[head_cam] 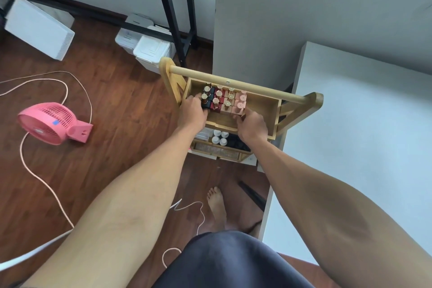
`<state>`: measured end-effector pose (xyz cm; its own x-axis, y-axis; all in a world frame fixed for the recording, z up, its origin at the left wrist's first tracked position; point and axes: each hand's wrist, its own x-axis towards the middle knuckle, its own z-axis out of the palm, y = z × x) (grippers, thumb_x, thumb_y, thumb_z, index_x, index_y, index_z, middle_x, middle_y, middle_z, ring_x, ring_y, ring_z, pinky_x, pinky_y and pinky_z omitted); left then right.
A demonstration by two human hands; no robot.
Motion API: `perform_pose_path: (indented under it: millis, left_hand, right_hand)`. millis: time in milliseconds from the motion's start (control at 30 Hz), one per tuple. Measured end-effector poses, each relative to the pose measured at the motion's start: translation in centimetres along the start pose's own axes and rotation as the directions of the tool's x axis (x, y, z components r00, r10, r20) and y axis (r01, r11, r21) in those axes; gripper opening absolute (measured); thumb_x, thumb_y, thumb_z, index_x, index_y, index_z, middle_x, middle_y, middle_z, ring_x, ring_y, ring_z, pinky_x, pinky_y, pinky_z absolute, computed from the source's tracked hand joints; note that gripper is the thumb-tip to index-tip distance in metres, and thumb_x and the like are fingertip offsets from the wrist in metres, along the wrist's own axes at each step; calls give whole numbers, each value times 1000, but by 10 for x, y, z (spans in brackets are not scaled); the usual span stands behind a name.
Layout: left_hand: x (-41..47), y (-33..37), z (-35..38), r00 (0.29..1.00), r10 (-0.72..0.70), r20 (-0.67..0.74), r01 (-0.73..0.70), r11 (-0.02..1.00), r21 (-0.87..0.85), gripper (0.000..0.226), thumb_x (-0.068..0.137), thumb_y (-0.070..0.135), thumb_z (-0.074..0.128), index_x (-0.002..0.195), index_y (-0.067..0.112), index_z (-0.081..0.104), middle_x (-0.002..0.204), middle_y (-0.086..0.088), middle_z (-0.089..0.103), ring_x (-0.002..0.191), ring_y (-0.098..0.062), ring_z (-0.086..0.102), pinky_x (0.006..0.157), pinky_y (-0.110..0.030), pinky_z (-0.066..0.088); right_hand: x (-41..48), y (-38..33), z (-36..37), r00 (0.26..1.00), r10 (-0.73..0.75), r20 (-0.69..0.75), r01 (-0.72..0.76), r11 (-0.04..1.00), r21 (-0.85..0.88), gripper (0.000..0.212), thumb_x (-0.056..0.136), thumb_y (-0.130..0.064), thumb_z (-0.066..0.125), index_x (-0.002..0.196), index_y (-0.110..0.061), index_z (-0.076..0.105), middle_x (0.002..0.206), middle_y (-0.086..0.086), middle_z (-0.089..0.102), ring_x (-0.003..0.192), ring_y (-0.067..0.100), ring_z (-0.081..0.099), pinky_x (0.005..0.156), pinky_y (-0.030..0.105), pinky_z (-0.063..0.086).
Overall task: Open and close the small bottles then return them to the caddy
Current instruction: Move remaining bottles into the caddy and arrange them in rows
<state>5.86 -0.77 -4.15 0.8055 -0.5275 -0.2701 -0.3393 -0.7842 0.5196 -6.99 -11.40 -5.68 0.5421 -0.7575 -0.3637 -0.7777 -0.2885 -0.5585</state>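
A wooden caddy (264,103) with a round handle bar stands on the floor beside a white table. Its top tray holds several small square bottles (224,99) in dark, red and pink, most with gold caps. My left hand (192,112) reaches into the tray's left end, fingers curled around a dark bottle (205,105) at the front of the left row. My right hand (251,124) rests at the tray's near edge, fingertips touching the front pink bottle (239,110). Whether it grips that bottle is unclear.
A lower shelf (219,147) of the caddy holds white-capped bottles and dark items. The white table (355,147) is to the right. A pink fan (50,124) and cables lie on the wooden floor at left. White boxes (149,50) and a black frame stand behind.
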Motion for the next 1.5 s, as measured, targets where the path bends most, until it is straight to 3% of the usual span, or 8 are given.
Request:
perform_pose_path:
  millis: [233, 533, 867, 1067, 1167, 1333, 1500]
  left_hand:
    - [-1, 0, 0, 999, 39, -17, -39, 999, 18, 36, 87, 11, 67, 122, 8, 60, 117, -12, 63, 109, -31, 59, 95, -39, 46]
    - [-1, -1, 2, 999, 48, -6, -47, 998, 44, 46, 88, 11, 65, 132, 9, 52, 122, -13, 60, 113, -33, 57, 100, -42, 45]
    - [-1, -2, 4, 999, 37, -11, -36, 998, 44, 47, 88, 11, 65, 133, 10, 51, 122, -11, 59, 113, -32, 57, 98, -41, 44]
    - [-2, 0, 3, 1000, 27, 0, -27, 998, 52, 48, 89, 12, 65, 134, 10, 49, 124, -11, 58, 116, -31, 55, 99, -41, 44]
    - [-1, 2, 1, 1000, 0, 25, -1, 997, 72, 54, 89, 11, 63, 139, 9, 42, 128, -13, 56, 119, -32, 53, 100, -41, 43]
    - [-8, 8, -5, 998, -63, 1, 62, 989, 134, 67, 92, 7, 60, 148, 4, 23, 135, -18, 52, 120, -34, 54, 95, -40, 48]
    - [-33, 6, -7, 996, 46, -72, -31, 980, 194, 57, 95, 16, 57, 144, 3, 32, 136, -16, 51, 122, -30, 53, 95, -38, 48]
  right_hand:
    - [3, 3, 1, 999, -21, 26, 22, 999, -42, 30, 98, -29, 52, 126, -19, 58, 115, 3, 68, 82, 16, 52, 66, 28, 45]
    - [5, 3, 2, 997, -56, 54, 58, 998, -40, 42, 99, -28, 52, 139, -23, 44, 118, 4, 66, 96, 26, 62, 69, 30, 46]
    - [6, 7, 3, 994, -66, 82, 71, 996, -55, 48, 100, -32, 49, 146, -28, 36, 117, 1, 67, 82, 16, 52, 67, 29, 47]
    - [4, 5, 1, 995, -54, 85, 58, 998, -40, 46, 99, -33, 49, 143, -27, 38, 119, 2, 67, 94, 25, 63, 71, 32, 49]
    - [2, 3, -1, 994, -51, 100, 56, 997, -49, 45, 99, -31, 49, 142, -25, 40, 121, 1, 66, 96, 25, 63, 68, 29, 47]
    - [-5, -1, -10, 991, -40, 128, 44, 998, -34, 36, 99, -29, 48, 135, -21, 47, 114, 2, 67, 80, 18, 58, 51, 21, 40]
    - [-21, 1, -22, 991, 5, 135, 4, 998, -67, 37, 99, -30, 45, 134, -21, 49, 108, 4, 67, 80, 20, 62, 54, 21, 44]
